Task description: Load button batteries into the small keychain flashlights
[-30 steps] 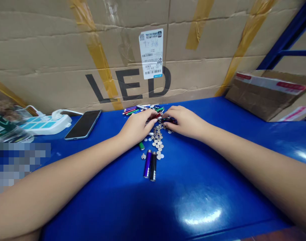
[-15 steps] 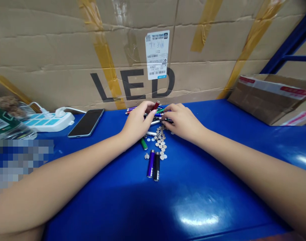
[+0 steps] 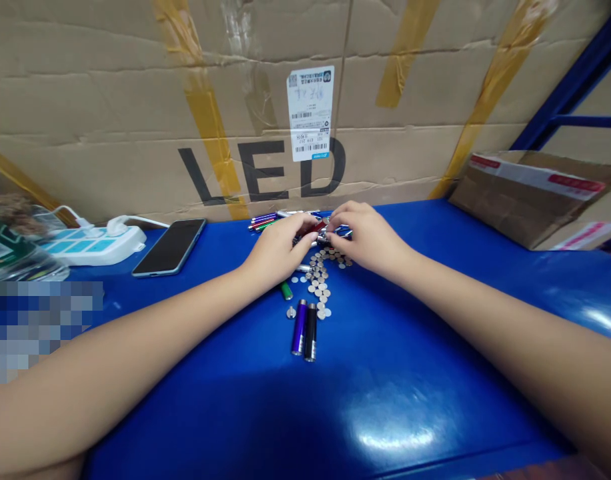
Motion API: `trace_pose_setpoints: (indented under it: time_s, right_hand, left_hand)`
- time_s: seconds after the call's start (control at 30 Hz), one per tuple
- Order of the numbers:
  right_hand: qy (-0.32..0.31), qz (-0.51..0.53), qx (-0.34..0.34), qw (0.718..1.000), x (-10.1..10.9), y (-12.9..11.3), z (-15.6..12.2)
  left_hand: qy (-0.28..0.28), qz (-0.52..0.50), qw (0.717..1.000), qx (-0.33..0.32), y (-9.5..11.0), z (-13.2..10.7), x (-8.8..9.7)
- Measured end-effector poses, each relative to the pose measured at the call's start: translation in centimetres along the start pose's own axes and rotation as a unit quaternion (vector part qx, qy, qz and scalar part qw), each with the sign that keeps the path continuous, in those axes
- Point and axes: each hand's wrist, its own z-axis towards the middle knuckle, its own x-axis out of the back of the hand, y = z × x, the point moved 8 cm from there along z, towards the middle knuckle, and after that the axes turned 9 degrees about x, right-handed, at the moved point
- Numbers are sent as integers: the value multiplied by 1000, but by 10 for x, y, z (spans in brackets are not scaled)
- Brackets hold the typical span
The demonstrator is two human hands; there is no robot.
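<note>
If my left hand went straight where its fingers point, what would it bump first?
Probably the right hand, just beyond the little red tube that the left hand pinches; depth is unclear.

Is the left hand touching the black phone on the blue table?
Apart. The head view shows bare blue table between the phone and the left hand.

Both arms are bare along all their visible length, with no sleeve edge in view. The left hand (image 3: pixel 278 250) and right hand (image 3: pixel 368 237) are uncovered as well. The forearms are slender and smooth, tapering toward narrow wrists.
</note>
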Motion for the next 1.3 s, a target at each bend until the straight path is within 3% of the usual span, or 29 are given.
trace_pose_setpoints:
  time_s: [0.13,0.23,0.33,0.67,1.0,1.3]
  right_hand:
    - [82,157,-103,979,23,18,-9]
    - [66,272,-149,948,16,24,-14]
    - [44,320,-151,934,6,23,-15]
    - [-4,265,-120,957,4,18,-14]
    - [-65,134,-29,988,15,1,-10]
    - [-55,78,44,994,22,-8,-9]
  left_hand:
    - [-8,19,1000,-18,2,0,-1]
    - [-13,23,999,-27,3,-1,-2]
    - [-18,24,999,-28,4,-1,-3]
    - [-38,20,998,-39,3,0,-7]
    - [-50,14,996,-67,6,-3,-9]
    - [-51,15,996,-73,8,-4,-5]
